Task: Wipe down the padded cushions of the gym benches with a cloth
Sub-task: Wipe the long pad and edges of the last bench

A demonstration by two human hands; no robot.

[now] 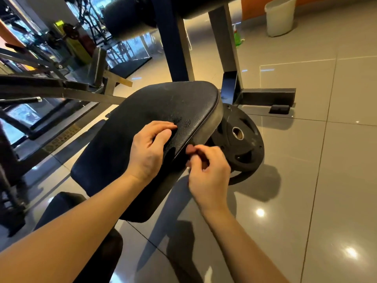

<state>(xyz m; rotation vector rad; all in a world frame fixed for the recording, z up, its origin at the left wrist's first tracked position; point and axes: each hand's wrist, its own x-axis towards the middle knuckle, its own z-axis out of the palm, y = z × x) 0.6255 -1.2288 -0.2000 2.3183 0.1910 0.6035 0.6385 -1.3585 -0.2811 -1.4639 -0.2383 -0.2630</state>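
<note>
Right at the middle of the view, the black padded cushion (163,107) of a gym bench lies tilted, its wide rounded end farther from the person and its narrow end nearer. Both hands are at its right edge, close together but not touching each other. The left hand (146,152) rests on the top of the pad, fingers loosely bent with the tips and the thumb lying on the textured cover just inside the seam. The right hand (208,172) is just beside it, off the pad's rim, its fingers curled in and the thumb and forefinger tips brought up against the piping of the edge. Whether they pinch the seam or something small there cannot be told.

Below the cushion's right side, a black weight plate (242,144) leans on the grey tiled floor (306,180), partly hidden by the pad. Behind the cushion rise the bench's dark uprights (175,48), carrying another black pad (204,7) at the top edge of view. A second dark pad (61,205) shows under the left forearm. Farther back on the floor stand a green spray bottle (237,37) and a white bin (280,16), well apart from the hands.
</note>
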